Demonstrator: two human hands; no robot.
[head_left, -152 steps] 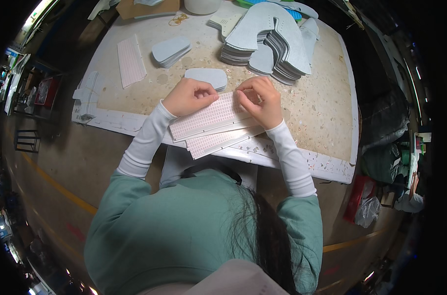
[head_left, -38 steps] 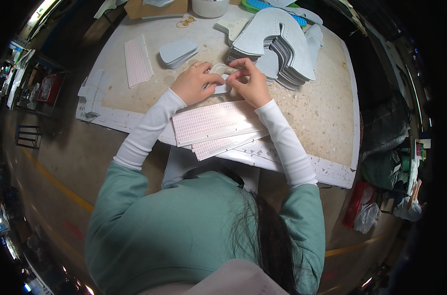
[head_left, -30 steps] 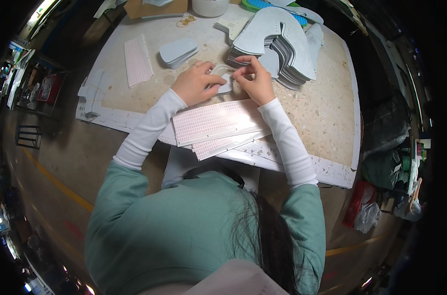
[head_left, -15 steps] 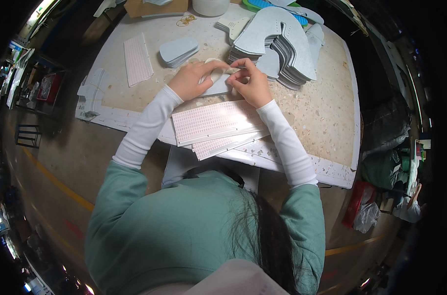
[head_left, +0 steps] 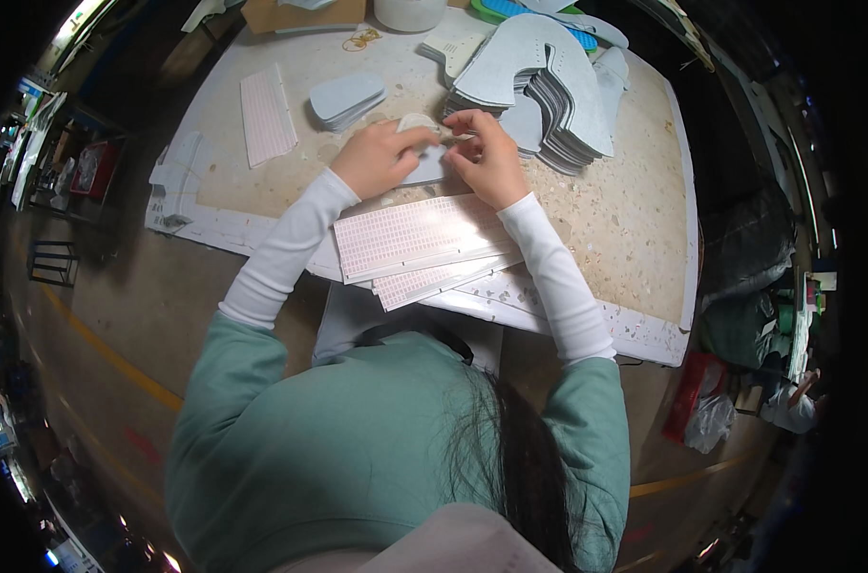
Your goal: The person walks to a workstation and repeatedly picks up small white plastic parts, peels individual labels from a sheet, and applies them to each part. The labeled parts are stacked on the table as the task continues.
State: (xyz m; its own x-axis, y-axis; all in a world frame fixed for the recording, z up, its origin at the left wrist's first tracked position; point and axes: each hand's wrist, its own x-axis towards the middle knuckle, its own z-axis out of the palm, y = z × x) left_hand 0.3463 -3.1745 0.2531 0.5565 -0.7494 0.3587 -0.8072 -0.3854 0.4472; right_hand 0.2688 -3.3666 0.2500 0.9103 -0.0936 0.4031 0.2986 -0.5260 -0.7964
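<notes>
My left hand (head_left: 381, 158) is over the table with its fingers stretched toward the right hand, and nothing shows in its grip. Facing it, my right hand (head_left: 491, 159) has thumb and fingers bent together in a pinch around something small and beige, too small to name. A light grey flat piece (head_left: 428, 172) lies beneath and between the hands. Just beyond the left fingers, a pale rounded piece (head_left: 416, 121) shows in part. Closer to me, printed label sheets (head_left: 415, 235) lie overlapping at the table's near edge.
A tall stack of grey curved shoe-upper pieces (head_left: 577, 105) stands at the right back, near my right hand. Left of the hands are a small stack of rounded grey pieces (head_left: 346, 98) and another printed sheet (head_left: 268, 116). A cardboard box (head_left: 300, 17) and white tub (head_left: 408, 13) sit behind.
My left hand has drawn back slightly and its fingers have straightened. The pale curved piece that was under its fingers now lies behind them. My right hand has barely moved.
</notes>
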